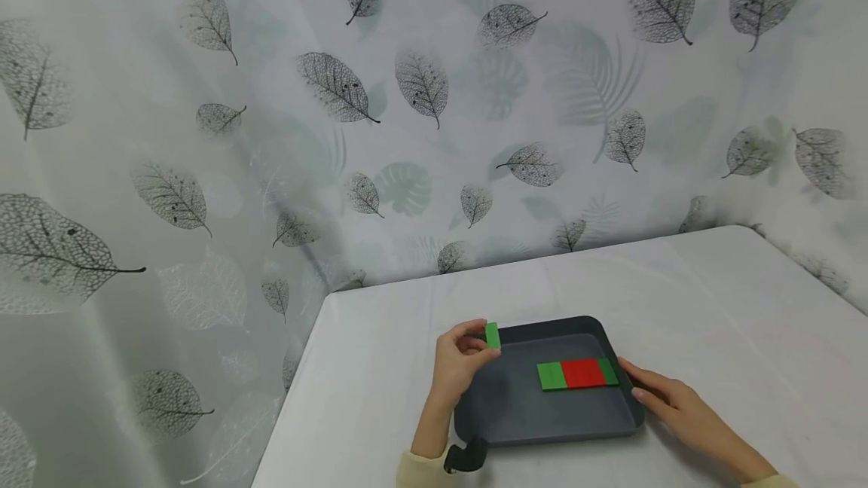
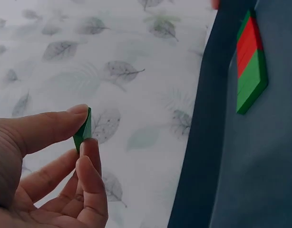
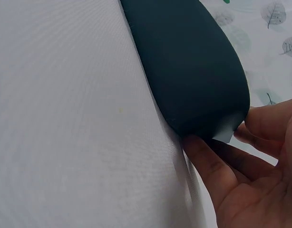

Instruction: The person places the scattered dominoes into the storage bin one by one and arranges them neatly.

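Observation:
My left hand (image 1: 456, 360) pinches a small green block (image 1: 492, 336) between thumb and fingertips, above the left part of a dark grey tray (image 1: 502, 424). In the left wrist view, the green block (image 2: 84, 130) is seen narrow side on. My right hand (image 1: 674, 405) holds the tray's right side, fingers and thumb against its outer wall, as the right wrist view shows of the tray (image 3: 189, 66). Inside the tray lies a flat row: a green block (image 1: 551, 376) on the left, a red section (image 1: 582, 373) in the middle and a green block (image 1: 608, 371) on the right.
The tray rests on a table under a white cloth (image 1: 380, 375). Leaf-patterned curtains (image 1: 420, 172) hang behind the table and along its left side. A black strap (image 1: 466, 455) shows at my left wrist, over the tray's near left corner.

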Demonstrator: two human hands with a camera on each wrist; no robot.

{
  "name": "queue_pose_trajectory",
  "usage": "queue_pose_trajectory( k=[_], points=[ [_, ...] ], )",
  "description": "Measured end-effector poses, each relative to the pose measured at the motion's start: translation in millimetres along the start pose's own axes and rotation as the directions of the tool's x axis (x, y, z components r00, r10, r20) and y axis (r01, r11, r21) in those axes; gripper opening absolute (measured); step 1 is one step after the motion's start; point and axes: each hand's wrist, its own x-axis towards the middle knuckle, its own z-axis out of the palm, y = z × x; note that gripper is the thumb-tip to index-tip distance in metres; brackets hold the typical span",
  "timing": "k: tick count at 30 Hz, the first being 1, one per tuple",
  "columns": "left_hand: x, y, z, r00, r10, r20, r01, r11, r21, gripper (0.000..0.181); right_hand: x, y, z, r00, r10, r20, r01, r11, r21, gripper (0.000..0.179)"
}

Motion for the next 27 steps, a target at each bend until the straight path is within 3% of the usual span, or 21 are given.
queue_pose_trajectory(
  k=[7, 14, 19, 27],
  points=[
    [-10.7, 16.5, 22.9, 1.000, -0.020, -0.004, 0.020, 0.999, 0.039, 0.043, 0.4, -1.7, -0.9, 1.000, 0.005, 0.005, -0.005, 1.000, -0.002, 0.047],
    [-1.9, -26.2, 35.3, 1.000, -0.017, 0.006, 0.017, 0.995, 0.100, 0.046, -0.4, -1.3, -0.4, 1.000, 0.010, 0.010, -0.010, 1.000, -0.004, 0.047],
    [-0.5, -39.1, 39.7, 0.999, -0.013, 0.041, 0.006, 0.983, 0.185, 0.045, -1.4, -1.8, -0.6, 1.000, 0.019, 0.019, -0.019, 1.000, 0.000, 0.047],
    [-2.0, -57.0, 48.8, 0.996, -0.035, 0.077, 0.011, 0.955, 0.296, 0.044, -2.2, 3.0, 2.3, 0.999, -0.035, -0.002, 0.035, 0.999, 0.015, 0.045]
  ],
)
